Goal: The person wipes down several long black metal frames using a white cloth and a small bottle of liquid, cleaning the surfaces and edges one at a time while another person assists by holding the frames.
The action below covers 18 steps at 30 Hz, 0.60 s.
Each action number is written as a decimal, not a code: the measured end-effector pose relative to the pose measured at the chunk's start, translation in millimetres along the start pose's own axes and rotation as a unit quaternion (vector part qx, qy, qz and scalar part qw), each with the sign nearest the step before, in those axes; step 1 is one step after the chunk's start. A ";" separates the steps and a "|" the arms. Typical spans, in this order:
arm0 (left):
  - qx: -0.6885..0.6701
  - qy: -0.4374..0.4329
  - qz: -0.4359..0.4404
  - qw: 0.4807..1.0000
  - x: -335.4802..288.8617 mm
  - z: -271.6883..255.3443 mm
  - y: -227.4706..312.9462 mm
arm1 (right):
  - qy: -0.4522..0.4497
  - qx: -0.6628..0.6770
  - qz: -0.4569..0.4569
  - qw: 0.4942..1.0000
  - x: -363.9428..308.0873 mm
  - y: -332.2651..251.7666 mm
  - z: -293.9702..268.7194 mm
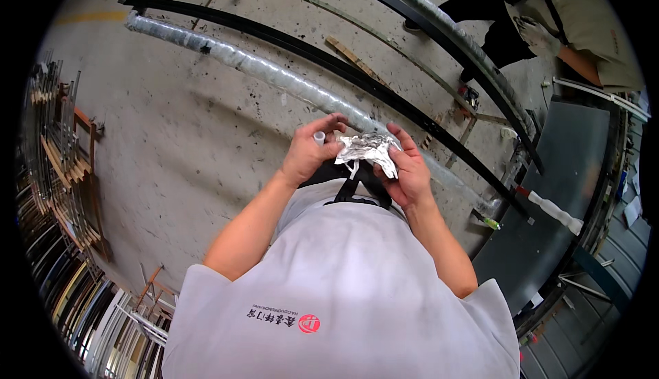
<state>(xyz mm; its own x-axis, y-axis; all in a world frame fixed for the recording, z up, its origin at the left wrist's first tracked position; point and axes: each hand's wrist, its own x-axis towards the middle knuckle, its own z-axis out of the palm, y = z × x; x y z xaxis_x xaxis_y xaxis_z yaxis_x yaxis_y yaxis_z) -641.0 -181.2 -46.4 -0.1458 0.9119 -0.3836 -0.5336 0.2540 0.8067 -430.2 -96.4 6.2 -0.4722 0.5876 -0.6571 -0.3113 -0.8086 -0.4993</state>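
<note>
In front of my waist, both hands hold up a crumpled white sheet (368,150) with grey smudges; whether it is paper, cloth or film I cannot make out. My left hand (309,151) pinches its left edge between thumb and fingers. A short translucent white tube-like piece (319,138) with a round end also sits among those fingers. My right hand (410,167) grips the sheet's right side, fingers curled and dark with dirt. Just beyond the hands runs a film-wrapped rail (274,73).
Long black profiles (274,32) lie across the frame beyond the rail. A person (535,29) works at the far right. On a dark grey table (573,145) rests a tube with a white body (556,213). Racks of profiles (65,152) stand left.
</note>
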 end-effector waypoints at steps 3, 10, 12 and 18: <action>0.163 -0.032 0.052 0.985 0.9 13.1 30.6 | -0.045 0.009 0.028 0.999 9.1 -6.4 -4.1; 0.256 -0.009 0.051 0.965 0.1 5.5 62.5 | -0.171 0.026 0.065 0.983 25.2 -26.1 17.0; 0.273 0.015 0.047 0.961 -1.2 4.0 68.2 | -0.199 0.026 0.068 0.977 32.2 -26.8 23.5; 0.268 0.033 0.055 0.961 -3.5 13.6 70.1 | -0.153 0.000 0.096 0.984 52.9 -31.7 20.7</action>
<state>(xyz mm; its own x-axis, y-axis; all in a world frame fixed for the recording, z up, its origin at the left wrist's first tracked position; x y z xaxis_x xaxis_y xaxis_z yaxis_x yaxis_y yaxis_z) -666.5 -162.1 17.7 -0.2383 0.9247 -0.2968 -0.0085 0.3036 0.9528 -462.4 -40.3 -1.0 -0.7482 0.3865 -0.5392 -0.1918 -0.9041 -0.3819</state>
